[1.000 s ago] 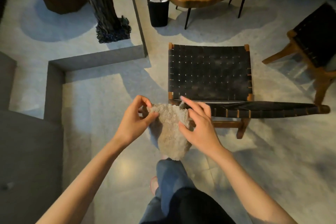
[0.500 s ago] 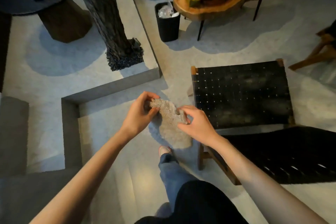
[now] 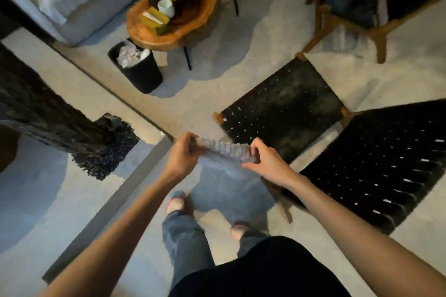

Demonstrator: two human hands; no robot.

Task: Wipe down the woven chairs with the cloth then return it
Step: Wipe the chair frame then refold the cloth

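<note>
— Which step am I on?
— Readying, I'd say, not wiping yet. I have the cloth [image 3: 226, 150] stretched as a band between both hands, up in the air over the floor [image 3: 229, 72].
— And the grips?
— My left grip [image 3: 181, 155] is curled round the cloth's left end. My right grip [image 3: 266, 163] pinches the right end, fingers over the top and thumb underneath. Both hold cloth, so neither is free. The band is blurred, and I cannot tell how much hangs below it.
— Is it touching the chair [image 3: 282, 108]?
— No. The woven seat lies just beyond my right grip, near its closest corner but apart from it. The back [image 3: 386, 164] stands to the right of my right forearm.
— What does the next move need?
— My guess is to bunch the cloth into one grip, likely the right since it's nearer. Then I reach forward and right and lay a broad pad flat on the seat. The weave has gaps, so a loose edge might snag. The second chair [image 3: 347, 0] stands well apart at the far right. It comes later, then the return.
</note>
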